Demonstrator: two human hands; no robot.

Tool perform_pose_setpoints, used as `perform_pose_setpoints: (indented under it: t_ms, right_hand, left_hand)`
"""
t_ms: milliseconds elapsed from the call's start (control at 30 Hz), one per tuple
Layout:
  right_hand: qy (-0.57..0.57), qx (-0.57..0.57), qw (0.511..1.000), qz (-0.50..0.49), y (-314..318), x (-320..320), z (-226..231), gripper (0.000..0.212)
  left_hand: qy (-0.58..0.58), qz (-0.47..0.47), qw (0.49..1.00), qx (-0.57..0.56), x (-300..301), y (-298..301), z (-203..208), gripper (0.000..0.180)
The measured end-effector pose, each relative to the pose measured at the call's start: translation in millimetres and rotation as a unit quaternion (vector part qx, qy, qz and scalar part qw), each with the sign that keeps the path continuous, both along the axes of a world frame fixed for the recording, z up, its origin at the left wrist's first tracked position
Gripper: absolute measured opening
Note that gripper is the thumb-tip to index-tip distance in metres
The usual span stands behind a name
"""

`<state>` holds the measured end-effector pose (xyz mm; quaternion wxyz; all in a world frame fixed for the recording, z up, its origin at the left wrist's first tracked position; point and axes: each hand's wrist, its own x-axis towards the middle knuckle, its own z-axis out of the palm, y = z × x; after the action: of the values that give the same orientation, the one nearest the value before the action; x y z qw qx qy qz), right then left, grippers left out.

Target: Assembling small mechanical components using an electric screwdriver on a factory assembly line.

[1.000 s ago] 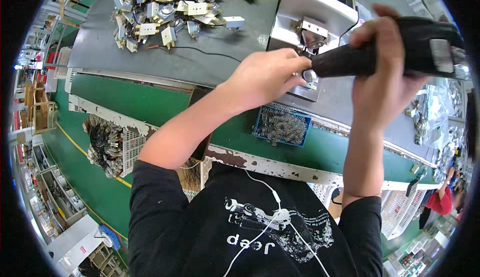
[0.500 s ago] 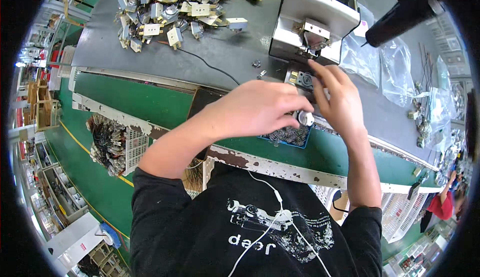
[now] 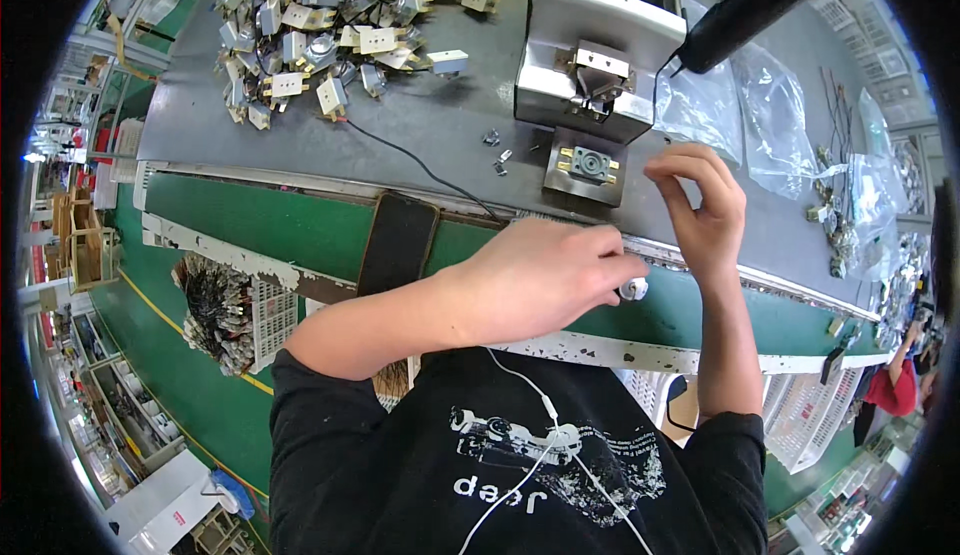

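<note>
My left hand (image 3: 540,280) is closed around a small white and metal part (image 3: 633,289), held low over the green conveyor belt (image 3: 290,225). My right hand (image 3: 702,203) is raised beside it, thumb and fingers pinched together on something too small to make out. Just beyond my hands a grey fixture block (image 3: 586,166) holds a small brass-cornered part, in front of a white bench machine (image 3: 598,55). A black power screwdriver (image 3: 750,0) hangs above at the upper right, with no hand on it.
A heap of small metal switch parts (image 3: 320,25) lies at the back left of the grey table (image 3: 420,125). Clear plastic bags (image 3: 780,125) lie at right. A black phone (image 3: 397,243) lies on the belt with a cable. A basket of wired parts (image 3: 225,315) sits below left.
My right hand let go of the black screwdriver, which swung up to the right. That hand dropped to my left hand, then lifted toward the fixture. My left hand moved lower over the belt.
</note>
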<state>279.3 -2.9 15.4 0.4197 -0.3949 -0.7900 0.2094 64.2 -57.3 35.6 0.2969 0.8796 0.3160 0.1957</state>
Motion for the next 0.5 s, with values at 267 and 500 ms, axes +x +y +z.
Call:
perform_pose_setpoints:
  t_ms: [267,500]
  right_hand:
    - [0.041,-0.093,0.995,-0.006,-0.1,30.1,3.8,0.019]
    - [-0.009,-0.204,0.978,0.028,-11.9,16.4,8.8,0.014]
  left_hand:
    - [-0.011,-0.037,0.999,0.005,18.6,-16.8,-3.2,0.034]
    - [0.025,-0.074,0.997,-0.004,28.3,-47.8,8.0,0.036]
